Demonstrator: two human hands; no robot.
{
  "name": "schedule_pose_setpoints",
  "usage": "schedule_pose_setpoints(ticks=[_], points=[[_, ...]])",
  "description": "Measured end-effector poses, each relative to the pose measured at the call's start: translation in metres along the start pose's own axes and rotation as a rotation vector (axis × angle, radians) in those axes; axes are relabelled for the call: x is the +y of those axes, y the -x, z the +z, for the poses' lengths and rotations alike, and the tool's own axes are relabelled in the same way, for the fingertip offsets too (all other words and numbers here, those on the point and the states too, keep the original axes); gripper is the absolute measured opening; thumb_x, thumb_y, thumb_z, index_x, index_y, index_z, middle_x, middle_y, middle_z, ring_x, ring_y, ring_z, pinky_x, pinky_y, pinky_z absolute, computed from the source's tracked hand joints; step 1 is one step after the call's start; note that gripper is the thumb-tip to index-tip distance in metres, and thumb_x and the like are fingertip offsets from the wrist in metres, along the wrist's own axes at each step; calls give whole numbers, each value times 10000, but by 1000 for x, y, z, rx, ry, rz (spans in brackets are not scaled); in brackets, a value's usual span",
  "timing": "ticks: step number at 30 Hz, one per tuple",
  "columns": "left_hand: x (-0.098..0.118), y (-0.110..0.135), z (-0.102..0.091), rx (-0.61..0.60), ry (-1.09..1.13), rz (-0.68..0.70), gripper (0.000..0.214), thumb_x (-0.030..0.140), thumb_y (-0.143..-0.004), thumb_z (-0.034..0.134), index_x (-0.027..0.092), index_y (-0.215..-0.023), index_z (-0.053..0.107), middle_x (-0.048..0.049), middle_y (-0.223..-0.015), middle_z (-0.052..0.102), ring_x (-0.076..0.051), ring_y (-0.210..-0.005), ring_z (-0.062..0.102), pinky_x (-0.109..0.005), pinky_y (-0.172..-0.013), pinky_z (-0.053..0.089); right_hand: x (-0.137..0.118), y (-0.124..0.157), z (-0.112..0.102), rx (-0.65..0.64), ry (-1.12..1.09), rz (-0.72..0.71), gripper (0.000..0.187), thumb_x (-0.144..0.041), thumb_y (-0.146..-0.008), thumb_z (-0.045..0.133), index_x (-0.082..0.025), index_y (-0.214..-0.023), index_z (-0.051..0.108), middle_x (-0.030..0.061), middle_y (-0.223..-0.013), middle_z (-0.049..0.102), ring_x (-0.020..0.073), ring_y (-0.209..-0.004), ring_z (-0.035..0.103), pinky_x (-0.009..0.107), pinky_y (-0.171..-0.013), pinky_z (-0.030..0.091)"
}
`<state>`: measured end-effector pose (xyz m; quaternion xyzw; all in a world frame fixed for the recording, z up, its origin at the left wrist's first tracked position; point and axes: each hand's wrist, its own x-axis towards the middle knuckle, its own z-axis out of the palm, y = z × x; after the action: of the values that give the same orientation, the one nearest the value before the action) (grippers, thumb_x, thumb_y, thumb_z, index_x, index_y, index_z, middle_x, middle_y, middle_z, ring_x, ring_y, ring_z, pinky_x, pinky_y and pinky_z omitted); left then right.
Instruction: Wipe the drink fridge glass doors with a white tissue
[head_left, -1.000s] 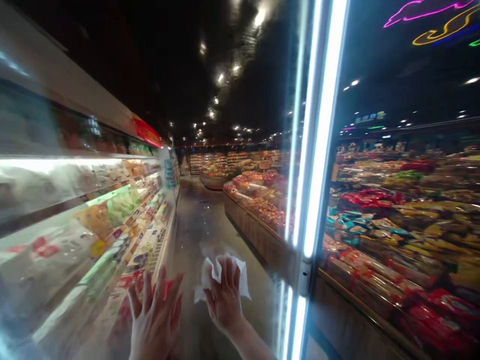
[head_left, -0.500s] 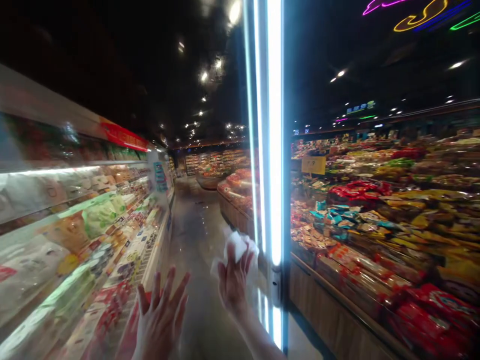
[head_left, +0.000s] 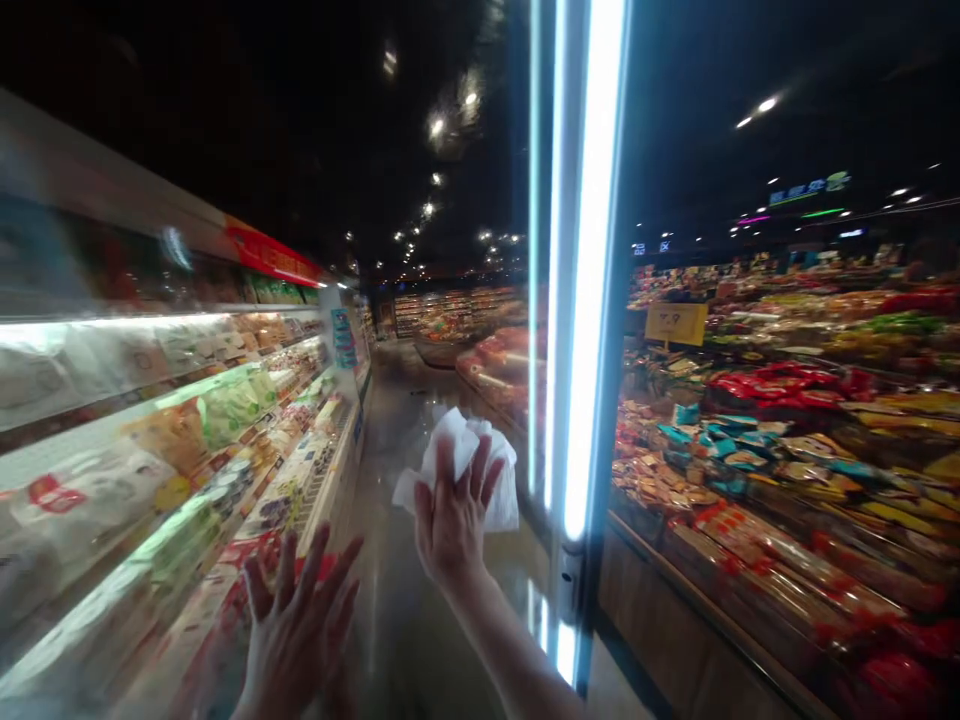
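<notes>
A crumpled white wipe lies against a glass pane, bunched under the right hand. Its edges stick out past the fingertips and on both sides of the palm. The right fingers are spread, not pinching, and press the wipe flat to the pane.

To the left of the wipe and lower down, the left hand is raised with all 5 fingers spread. It holds nothing and looks flat against the same glass, though the contact is hard to be sure of. The 2 hands are near each other, well apart from touching.

Just right of the wipe, a bright vertical LED light strip runs up the frame, with a small grey metal fitting low down on it. Farther right of the wipe, past the strip, are heaped snack packets in a wood-sided display bin, with a yellow price sign above them. Left of the wipe, packaged goods fill lit chiller shelves, topped by a red banner.
</notes>
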<state>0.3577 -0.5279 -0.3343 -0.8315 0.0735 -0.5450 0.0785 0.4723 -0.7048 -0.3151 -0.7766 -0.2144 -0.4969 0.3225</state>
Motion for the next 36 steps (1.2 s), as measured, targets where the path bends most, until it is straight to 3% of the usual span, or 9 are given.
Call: schedule_pose_setpoints(ticks=[2,7,11,14,20,24,26,31,36], points=[[-1,2,-2,-9,-14,-21,763,439,-922,655,440,-1586,278,35,-1735,166,-301,-1622,80,-661,-1299,-43,-9,14,5,-10,-25,-19,749,-246,-1021,477,-224,-1677,116,168,-1714,224,448,-1593,26,882,-1137,170],[-17,20,-10,-29,-36,-122,830,449,-886,704,426,-1593,270,10,-1745,140,-334,-1622,44,-669,-1298,-40,-31,113,33,-67,-49,-88,846,-141,-958,499,-322,-1674,87,88,-1723,182,382,-1591,-20,828,-1155,298],[-49,42,-32,-59,-88,-178,830,374,-897,700,435,-1595,256,13,-1750,87,-339,-1620,28,-676,-1296,-28,-62,79,39,-78,-79,-113,860,-195,-979,519,-285,-1675,23,156,-1732,112,447,-1578,-45,857,-1108,297],[-78,63,-51,-90,-115,-197,831,363,-899,698,430,-1598,254,15,-1751,68,-331,-1619,19,-655,-1302,-34,-85,72,48,-102,-73,-140,828,-229,-991,516,-277,-1677,55,187,-1720,169,474,-1580,97,816,-1096,349],[-152,110,-88,-65,-140,-173,858,342,-887,717,457,-1593,243,51,-1748,97,-319,-1618,64,-621,-1319,-1,-139,199,90,-207,-65,-294,770,-130,-939,488,-371,-1639,276,44,-1584,510,352,-1401,556,510,-921,588],[-206,123,-112,-55,-164,-193,875,245,-888,703,449,-1598,234,5,-1753,75,-358,-1611,46,-681,-1298,25,-213,200,120,-324,-91,-280,544,-218,-972,521,-349,-1500,545,68,-1604,484,369,-1425,524,548,-1052,497],[-222,130,-119,-61,-175,-188,888,213,-890,693,431,-1607,217,-19,-1754,72,-369,-1609,43,-702,-1289,25,-242,203,130,-293,-134,-283,458,-271,-997,526,-303,-1448,600,96,-1591,501,345,-1407,543,542,-1131,417],[-229,164,-122,-115,-139,-120,886,180,-886,684,394,-1615,228,-25,-1752,95,-364,-1609,71,-658,-1309,77,-277,254,143,-187,-172,-334,405,-211,-1035,425,-281,-1344,678,35,-1310,743,205,-1129,714,374,-1170,355],[-230,185,-125,-168,-105,-87,859,129,-896,629,342,-1622,224,-22,-1749,116,-350,-1609,67,-616,-1321,51,-304,240,164,-206,-100,-239,434,-352,-1031,506,-269,-1446,600,105,-1505,599,296,-1365,579,488,-1168,345]])
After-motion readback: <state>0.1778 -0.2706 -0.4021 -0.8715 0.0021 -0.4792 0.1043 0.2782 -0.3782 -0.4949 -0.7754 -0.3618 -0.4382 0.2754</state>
